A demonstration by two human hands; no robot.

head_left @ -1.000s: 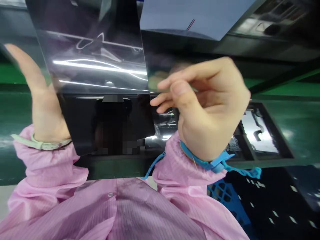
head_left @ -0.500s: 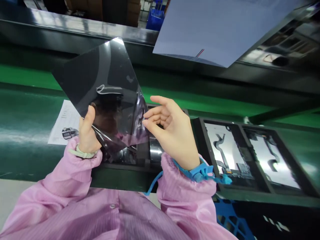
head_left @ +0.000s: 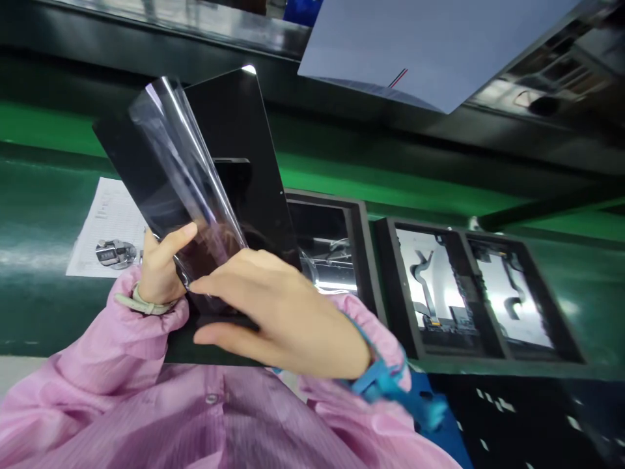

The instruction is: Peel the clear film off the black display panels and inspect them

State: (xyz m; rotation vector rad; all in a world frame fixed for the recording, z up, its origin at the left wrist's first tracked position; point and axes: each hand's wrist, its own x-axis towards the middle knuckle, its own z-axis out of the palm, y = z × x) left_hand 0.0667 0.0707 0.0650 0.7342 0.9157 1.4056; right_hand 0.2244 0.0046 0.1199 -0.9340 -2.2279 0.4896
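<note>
A black flat display panel (head_left: 261, 195) is tilted up in my left hand (head_left: 163, 264), with the thumb on its front near the lower left edge. A clear protective film (head_left: 183, 156) curls lengthwise over the left part of the panel. The right part of the black face shows bare. My right hand (head_left: 288, 319) reaches across in front of the lower panel, slightly blurred. Its fingers stretch to the left with the thumb apart below them, and I see nothing between them. The film's lower end disappears behind this hand.
Right of the panel, a dark tray (head_left: 364, 254) holds a glossy part. Another divided tray (head_left: 498, 326) bears panels with flex cables. A printed sheet (head_left: 105, 215) lies at left under a metal object (head_left: 114, 254). A white board (head_left: 430, 52) hangs overhead.
My right hand has swept left and down from the panel's right edge across its front. The film has lifted off the right side and curled leftward. My left hand still holds the panel.
</note>
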